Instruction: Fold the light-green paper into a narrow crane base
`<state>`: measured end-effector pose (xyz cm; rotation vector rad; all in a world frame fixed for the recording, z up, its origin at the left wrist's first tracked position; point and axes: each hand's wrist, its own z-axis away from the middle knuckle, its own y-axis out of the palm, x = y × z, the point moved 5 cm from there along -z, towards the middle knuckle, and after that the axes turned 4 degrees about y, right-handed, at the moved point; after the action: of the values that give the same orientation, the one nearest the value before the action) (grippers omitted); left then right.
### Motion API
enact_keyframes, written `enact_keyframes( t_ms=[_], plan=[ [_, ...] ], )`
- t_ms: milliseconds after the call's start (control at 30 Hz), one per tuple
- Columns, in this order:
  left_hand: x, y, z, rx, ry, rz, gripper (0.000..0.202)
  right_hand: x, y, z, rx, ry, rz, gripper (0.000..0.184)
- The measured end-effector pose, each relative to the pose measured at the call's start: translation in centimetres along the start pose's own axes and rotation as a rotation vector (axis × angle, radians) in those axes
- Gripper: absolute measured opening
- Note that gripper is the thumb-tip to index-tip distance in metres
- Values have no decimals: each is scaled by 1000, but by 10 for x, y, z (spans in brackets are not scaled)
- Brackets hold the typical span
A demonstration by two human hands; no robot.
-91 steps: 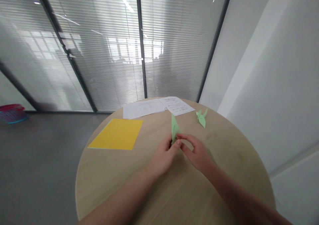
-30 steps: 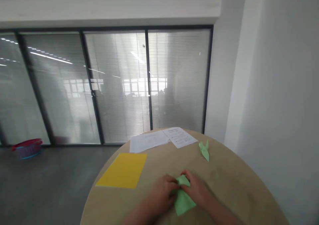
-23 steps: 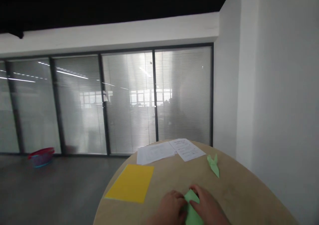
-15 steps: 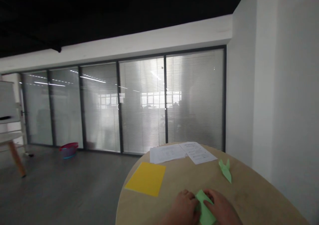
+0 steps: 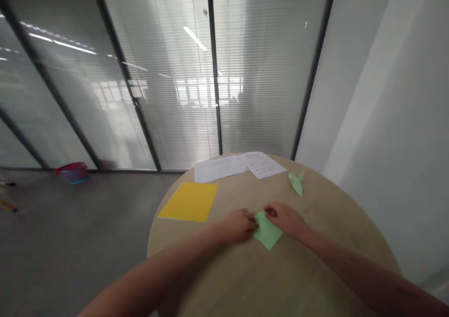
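A folded piece of light green paper point(image 5: 267, 233) lies flat on the round wooden table point(image 5: 245, 279), between both hands. My left hand point(image 5: 239, 225) pinches its left edge with curled fingers. My right hand point(image 5: 286, 218) grips its upper right edge, fingers closed on the paper. A finished green folded paper figure point(image 5: 296, 183) lies farther back on the right, apart from the hands.
A yellow sheet point(image 5: 189, 201) lies at the table's left. Two white printed sheets point(image 5: 240, 164) rest at the far edge. Glass partitions with blinds point(image 5: 168, 83) stand behind, a white wall point(image 5: 396, 102) to the right, a red and blue basket point(image 5: 73, 172) on the grey floor.
The green paper, upright between the fingertips three seconds ago, now lies flat under both hands. The view swung up toward the ceiling and has tilted back down onto the table.
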<state>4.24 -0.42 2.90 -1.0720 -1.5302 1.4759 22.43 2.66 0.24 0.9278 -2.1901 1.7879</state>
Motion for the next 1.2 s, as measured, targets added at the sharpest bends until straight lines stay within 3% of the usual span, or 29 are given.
enact_keyframes(
  t_ms=[133, 267, 367, 433, 833, 1033, 1200],
  plan=[
    [15, 0, -6, -20, 21, 53, 7, -2, 3, -3, 76, -35, -42, 7],
    [21, 8, -1, -58, 8, 111, 17, -1, 1, 3, 130, -111, -94, 8],
    [21, 9, 5, -118, 16, 141, 25, 4, -5, 9, 139, -301, -178, 11],
    [21, 8, 7, -132, 16, 164, 25, 5, -9, 12, 125, -355, -243, 15],
    [27, -2, 5, -181, 32, 297, 25, 14, -24, 15, 246, -405, -367, 28],
    [30, -9, 3, -190, 7, 255, 24, 6, -24, 15, 145, -430, -219, 17],
    [33, -5, 4, -176, -6, 236, 26, 8, -24, 18, 212, -462, -181, 26]
  ],
)
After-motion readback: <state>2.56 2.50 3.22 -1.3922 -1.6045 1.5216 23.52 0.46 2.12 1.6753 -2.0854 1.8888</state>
